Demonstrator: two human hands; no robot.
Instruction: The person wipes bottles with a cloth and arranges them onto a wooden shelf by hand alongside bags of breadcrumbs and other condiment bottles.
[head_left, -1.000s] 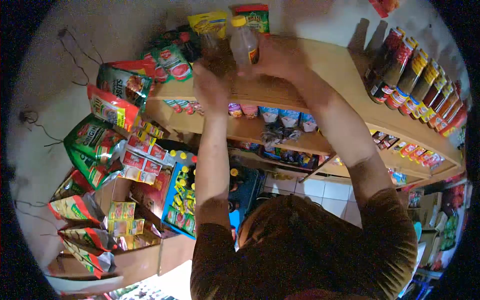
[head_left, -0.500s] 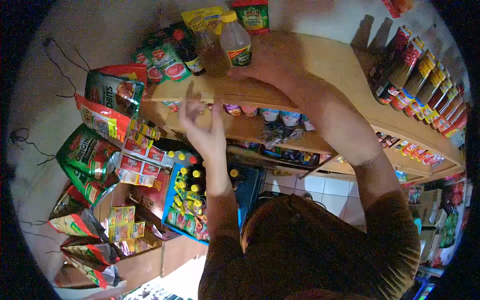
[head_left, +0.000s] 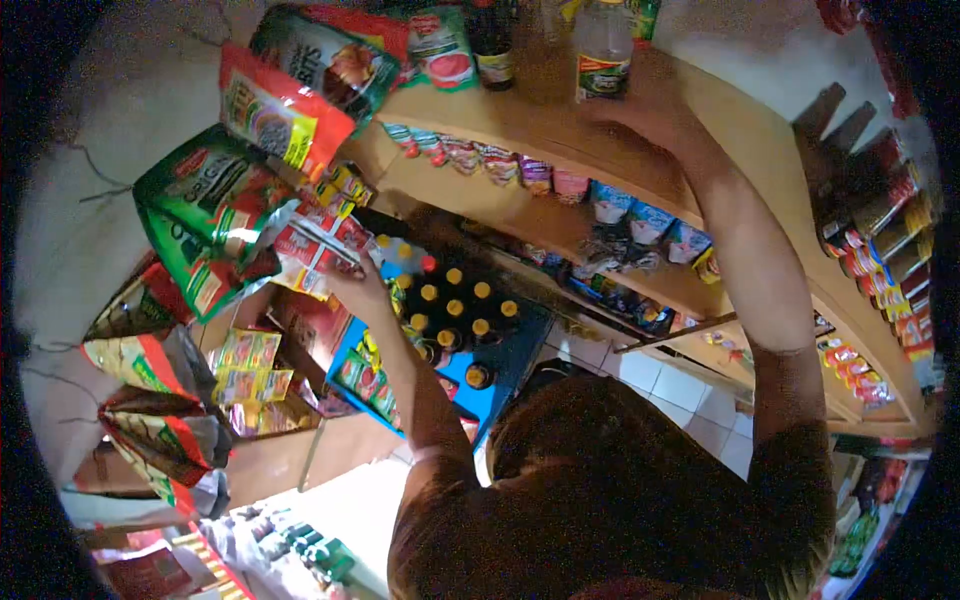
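My left hand (head_left: 358, 288) is at the lower right edge of a hanging strip of red-and-white sachets (head_left: 312, 245). Its fingers appear closed on that edge, partly blurred. On the upper wooden shelf, my right hand (head_left: 645, 122) lies by the base of a clear plastic bottle (head_left: 605, 50) with a green and red label. The fingers look stretched out; some of them are hard to make out. A dark sauce bottle (head_left: 493, 50) stands left of the clear bottle, beside a green pouch (head_left: 440, 50).
Large green pouches (head_left: 215, 200) hang at left. Below, a blue crate (head_left: 485, 400) holds several yellow-capped bottles (head_left: 455, 308). Cups and packets (head_left: 612, 203) line the lower shelf (head_left: 450, 205). More bottles (head_left: 885, 255) stand at right. White floor tiles (head_left: 640, 370) show below.
My left hand has moved from in front of the shelf down and left to the hanging sachets. My right hand stays by the clear bottle. The view has shifted.
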